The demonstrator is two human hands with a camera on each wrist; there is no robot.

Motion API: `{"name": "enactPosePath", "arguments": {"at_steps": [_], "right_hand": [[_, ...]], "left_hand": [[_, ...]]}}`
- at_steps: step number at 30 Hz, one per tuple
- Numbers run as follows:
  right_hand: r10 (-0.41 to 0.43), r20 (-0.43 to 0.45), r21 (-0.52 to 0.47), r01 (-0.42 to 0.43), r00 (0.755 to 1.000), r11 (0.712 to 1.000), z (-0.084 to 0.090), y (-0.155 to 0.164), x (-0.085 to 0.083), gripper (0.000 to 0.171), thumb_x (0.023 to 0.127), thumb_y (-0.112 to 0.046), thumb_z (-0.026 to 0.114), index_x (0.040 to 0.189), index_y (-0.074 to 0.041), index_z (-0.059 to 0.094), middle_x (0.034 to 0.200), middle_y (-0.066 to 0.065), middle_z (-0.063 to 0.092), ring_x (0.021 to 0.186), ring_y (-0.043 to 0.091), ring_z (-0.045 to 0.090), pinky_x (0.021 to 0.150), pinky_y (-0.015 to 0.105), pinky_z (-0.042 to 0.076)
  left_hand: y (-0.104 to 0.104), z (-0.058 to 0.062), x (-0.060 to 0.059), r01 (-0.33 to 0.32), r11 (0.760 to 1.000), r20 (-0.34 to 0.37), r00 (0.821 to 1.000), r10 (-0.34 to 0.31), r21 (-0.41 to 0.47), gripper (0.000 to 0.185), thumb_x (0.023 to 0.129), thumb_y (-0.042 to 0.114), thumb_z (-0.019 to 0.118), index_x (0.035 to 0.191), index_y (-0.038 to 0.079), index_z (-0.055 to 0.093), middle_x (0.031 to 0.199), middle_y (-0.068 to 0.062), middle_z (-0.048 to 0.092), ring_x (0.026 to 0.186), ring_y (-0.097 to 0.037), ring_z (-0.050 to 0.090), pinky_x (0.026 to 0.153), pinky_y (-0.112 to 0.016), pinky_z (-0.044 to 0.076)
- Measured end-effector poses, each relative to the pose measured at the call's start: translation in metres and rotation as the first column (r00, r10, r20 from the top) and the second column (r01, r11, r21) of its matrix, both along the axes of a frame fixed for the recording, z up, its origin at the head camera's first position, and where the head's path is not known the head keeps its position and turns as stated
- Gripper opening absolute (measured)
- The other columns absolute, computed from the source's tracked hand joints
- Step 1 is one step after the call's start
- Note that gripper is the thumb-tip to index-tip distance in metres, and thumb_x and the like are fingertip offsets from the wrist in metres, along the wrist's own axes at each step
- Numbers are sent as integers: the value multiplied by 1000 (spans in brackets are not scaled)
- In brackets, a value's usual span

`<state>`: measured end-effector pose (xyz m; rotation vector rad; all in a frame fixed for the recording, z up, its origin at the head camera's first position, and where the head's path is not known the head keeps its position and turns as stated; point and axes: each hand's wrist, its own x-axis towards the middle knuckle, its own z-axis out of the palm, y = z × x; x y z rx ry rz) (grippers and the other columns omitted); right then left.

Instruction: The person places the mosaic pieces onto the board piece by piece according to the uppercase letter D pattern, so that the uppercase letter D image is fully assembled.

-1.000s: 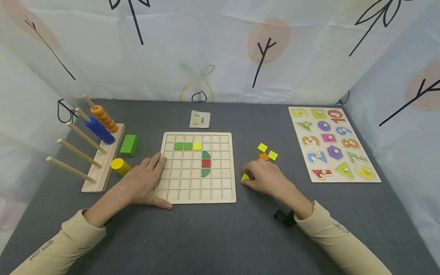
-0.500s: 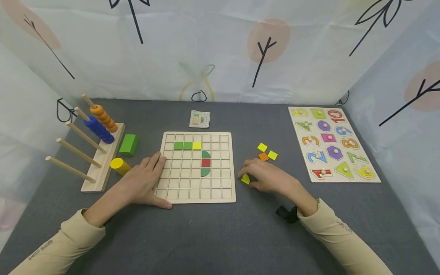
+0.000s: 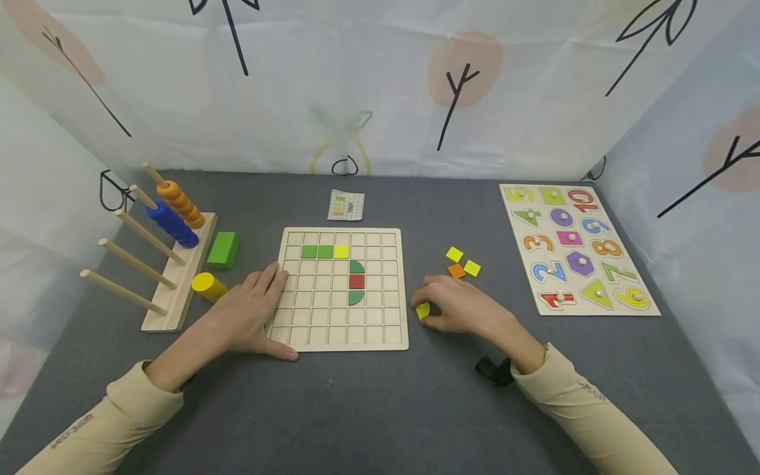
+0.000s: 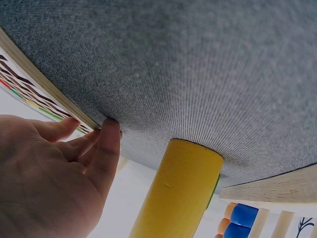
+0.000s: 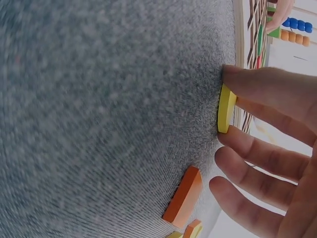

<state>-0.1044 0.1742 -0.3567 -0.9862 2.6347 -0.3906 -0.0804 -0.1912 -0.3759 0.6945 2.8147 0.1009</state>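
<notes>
**Head view: yellow piece pinched off the desk**

Right hand pinches the yellow piece between thumb and fingertip, just beside the right edge of the grid board. Left hand lies flat, fingers relaxed, on the board's left edge (steadying it, I'd say). Thin grip in the right wrist view: the piece could slip back onto the desk or catch the rim.

- Head view: high, looks forward and down over the whole grey table, grid board at centre.
- Left wrist: very near, low, yellow cylinder at 6 o'clock; head view shares it.
- Right wrist: very near, yellow piece at 3 o'clock; head view shares it.
</notes>
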Motion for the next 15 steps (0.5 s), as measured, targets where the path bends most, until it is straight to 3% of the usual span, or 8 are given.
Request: {"name": "enactPosePath", "arguments": {"at_steps": [9,15], "right_hand": [[-1,22,-61,2,1000,998,0,-2,1,23,87,-5,75,110,-5,77,104,7,73,92,16,65,77,27,55],[-25,6,-95,26,1000,995,4,-9,2,22,87,-6,75,108,-6,77,96,5,69,81,14,58,69,21,46]], "left_hand": [[-2,-1,0,7,1000,-21,1000,-7,-4,141,61,87,74,154,-9,31,159,-37,30,139,-53,43,105,-63,47],[-4,0,0,14,1000,-65,998,-14,8,138,60,89,72,152,-7,36,156,-35,36,135,-52,47,105,-60,48]]}}
